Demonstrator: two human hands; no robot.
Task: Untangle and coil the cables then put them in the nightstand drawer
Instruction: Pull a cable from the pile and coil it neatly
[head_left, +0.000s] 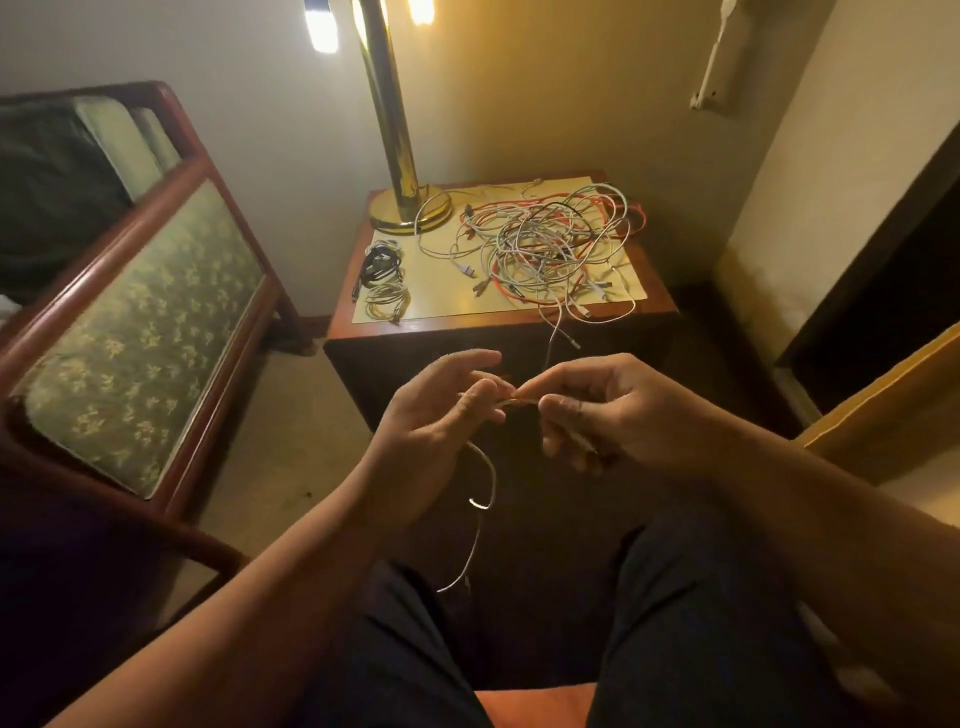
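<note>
Here, both the left hand (441, 415) and the right hand (602, 410) are pinching one white cable (492, 480) with curled fingers, while the tangled cables (550, 244) are lying near the right edge of the worktop (447, 304).

Warm yellow light falls from the lamp (387, 104) at the far middle, whose bulbs (321, 26) burn out to white glare at the top edge. It lights the nightstand top (447, 304) and the far wall (545, 104); the near part is dim, the lap (675, 623) almost black. A glint shows on the cable (479, 503) in the near middle. The picture is soft and grainy, and lines bow toward the left and right edges, as on the chair frame (104, 244).
</note>
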